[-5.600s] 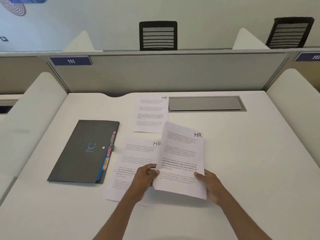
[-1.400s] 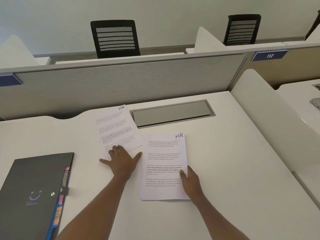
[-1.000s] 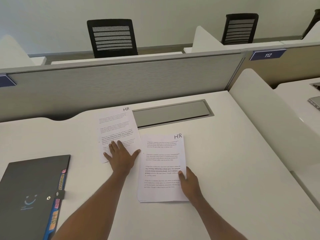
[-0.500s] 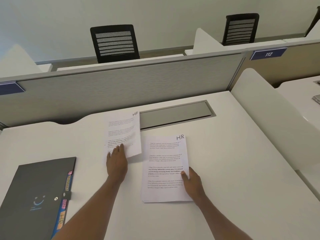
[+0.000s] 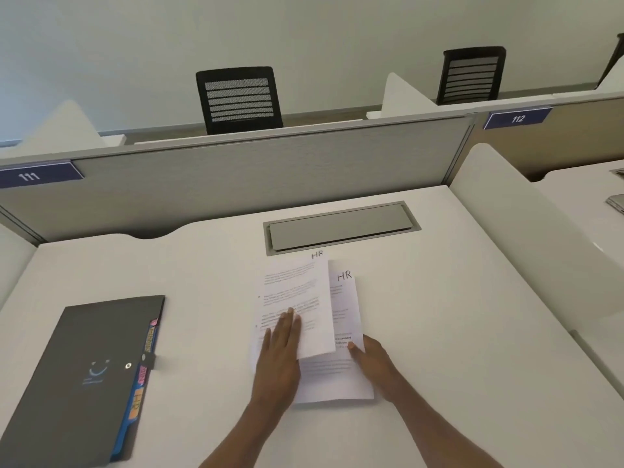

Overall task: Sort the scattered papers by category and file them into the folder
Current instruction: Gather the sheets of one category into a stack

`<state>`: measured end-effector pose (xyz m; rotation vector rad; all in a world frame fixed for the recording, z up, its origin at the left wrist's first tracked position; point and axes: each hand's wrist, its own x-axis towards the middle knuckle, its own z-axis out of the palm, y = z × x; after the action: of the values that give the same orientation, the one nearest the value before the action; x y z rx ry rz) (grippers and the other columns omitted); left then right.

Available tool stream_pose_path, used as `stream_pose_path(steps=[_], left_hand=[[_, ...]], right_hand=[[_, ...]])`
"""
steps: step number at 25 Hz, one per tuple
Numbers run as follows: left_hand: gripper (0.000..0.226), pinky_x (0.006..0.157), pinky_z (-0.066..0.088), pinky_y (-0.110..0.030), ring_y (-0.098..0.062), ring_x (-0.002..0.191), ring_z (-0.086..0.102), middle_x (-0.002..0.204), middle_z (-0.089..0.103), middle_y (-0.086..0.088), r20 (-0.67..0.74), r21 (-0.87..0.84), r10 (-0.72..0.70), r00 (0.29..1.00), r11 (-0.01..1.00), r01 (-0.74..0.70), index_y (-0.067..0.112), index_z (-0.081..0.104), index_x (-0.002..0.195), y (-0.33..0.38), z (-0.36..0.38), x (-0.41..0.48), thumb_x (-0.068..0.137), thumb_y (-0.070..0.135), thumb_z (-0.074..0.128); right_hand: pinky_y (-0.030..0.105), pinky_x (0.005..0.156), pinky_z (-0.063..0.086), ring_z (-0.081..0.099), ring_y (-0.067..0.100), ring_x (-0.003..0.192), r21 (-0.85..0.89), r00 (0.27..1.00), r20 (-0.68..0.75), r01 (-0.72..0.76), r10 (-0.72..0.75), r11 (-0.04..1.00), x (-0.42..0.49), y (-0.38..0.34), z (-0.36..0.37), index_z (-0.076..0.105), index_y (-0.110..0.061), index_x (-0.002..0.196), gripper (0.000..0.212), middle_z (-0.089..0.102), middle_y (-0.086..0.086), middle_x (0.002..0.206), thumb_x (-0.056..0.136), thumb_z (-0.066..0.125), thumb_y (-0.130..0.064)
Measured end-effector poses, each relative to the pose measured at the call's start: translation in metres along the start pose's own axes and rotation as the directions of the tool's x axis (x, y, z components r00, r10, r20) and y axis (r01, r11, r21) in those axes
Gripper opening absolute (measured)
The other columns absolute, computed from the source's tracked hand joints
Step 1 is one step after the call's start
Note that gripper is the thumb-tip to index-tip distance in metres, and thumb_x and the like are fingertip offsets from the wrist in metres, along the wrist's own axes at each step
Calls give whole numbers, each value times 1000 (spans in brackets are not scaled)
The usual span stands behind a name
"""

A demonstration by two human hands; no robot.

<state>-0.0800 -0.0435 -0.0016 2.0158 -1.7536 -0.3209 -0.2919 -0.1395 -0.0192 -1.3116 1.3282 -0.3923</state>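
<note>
1. White desk (image 5: 472,332) with low side screens and a grey partition (image 5: 253,177) along its far edge; a grey cable hatch (image 5: 341,228) is set into the desk near that edge.
2. Two papers marked HR lie at the middle of the desk, on the near side of the hatch. The upper sheet (image 5: 297,288) lies askew over the left part of the lower sheet (image 5: 341,380), and its far edge reaches the hatch frame.
3. The left hand (image 5: 280,352) is flat on the upper sheet, fingers straight, pressing it down and gripping nothing.
4. The right hand (image 5: 371,359) is also uncurled, its fingertips resting on the lower sheet's right edge and pinning it to the desk.
5. The step in hand looks like stacking the HR papers. It is best done by sliding the upper sheet under a light, flat palm, since heavy pressure would likely drag the lower sheet or buckle the paper.
6. The upper sheet should be drawn toward the desk's near edge and turned until the two HR marks sit one over the other. The right hand can serve as a stop along the right side.
7. The upper sheet's near right corner seems to ride up slightly and should be smoothed before lifting.
8. The folder (image 5: 84,376) lies shut near the desk's near left corner, well apart from the papers. Its coloured tabs (image 5: 141,383) are too blurred to read with certainty, so the HR slot needs checking first.
</note>
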Motion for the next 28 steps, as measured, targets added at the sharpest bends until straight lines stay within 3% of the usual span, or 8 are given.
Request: stream_pose_path(steps=[3, 6, 11, 16, 19, 23, 26, 28], left_hand=[[86, 133, 5, -42, -18, 162, -4, 173, -6, 2, 98, 28, 52, 994, 998, -55, 18, 6, 166, 21, 16, -44, 92, -7, 44], [90, 122, 37, -49, -26, 150, 44, 164, 41, -7, 188, 82, 88, 978, 991, -104, 9, 50, 154, 35, 26, -78, 69, -2, 76], [65, 119, 12, -40, -23, 132, 65, 149, 62, -4, 299, 15, 24, 954, 999, -30, 16, 70, 137, 42, 22, -100, 73, 12, 67], [90, 129, -13, -42, -7, 162, -5, 171, -6, 15, 387, 105, -85, 918, 993, 47, 32, 14, 167, 32, 25, -92, 94, 83, 23], [83, 133, 2, -43, -5, 162, 0, 172, 0, 17, 245, -84, -216, 945, 966, 243, 30, 16, 167, 18, 13, -81, 99, 74, 34], [70, 122, 38, -47, -28, 146, 49, 160, 48, -11, 140, -548, -603, 786, 614, 569, 11, 42, 158, -13, -18, -55, 99, 37, 70], [32, 98, 59, -53, -35, 109, 76, 128, 75, -16, 380, -808, -544, 748, 199, 555, 11, 69, 129, -31, -41, -32, 99, 23, 70], [24, 91, 62, -58, -43, 105, 76, 122, 76, -22, 379, -867, -442, 813, 139, 479, 11, 75, 121, -36, -58, -22, 97, 16, 73]], right_hand=[[40, 106, 55, 70, 17, 119, 98, 996, 82, 14, -22, 995, -20, 5, 12, 67, -18, 134, 31, 73, 0, 131, 107, 57, -26], [45, 103, 58, 74, 19, 114, 211, 992, 127, -47, 20, 976, -33, 10, 21, 70, -20, 130, 28, 76, -2, 126, 107, 55, -22], [33, 96, 58, 74, 13, 112, 320, 989, 97, -139, 114, 937, -44, 14, 26, 70, -23, 126, 42, 76, -6, 122, 111, 38, -45], [41, 101, 58, 72, 20, 112, 67, 999, -19, -26, 28, 997, -48, 14, 28, 64, -9, 133, 29, 73, 5, 128, 105, 55, -13], [41, 104, 57, 70, 20, 115, 78, 999, -42, 7, -4, 997, -56, 14, 27, 62, -10, 137, 33, 72, 3, 130, 105, 53, -8], [39, 101, 59, 74, 14, 113, 204, 999, 42, 15, -24, 979, -72, 10, 22, 65, -19, 135, 31, 76, -7, 125, 108, 50, -14], [37, 99, 60, 73, 14, 115, 251, 990, 109, 57, -86, 966, -82, -5, 19, 65, -25, 134, 30, 75, -9, 127, 110, 47, -19], [33, 97, 60, 73, 13, 116, 269, 982, 129, 98, -136, 958, -82, -20, 16, 65, -28, 134, 29, 74, -9, 128, 109, 50, -21]])
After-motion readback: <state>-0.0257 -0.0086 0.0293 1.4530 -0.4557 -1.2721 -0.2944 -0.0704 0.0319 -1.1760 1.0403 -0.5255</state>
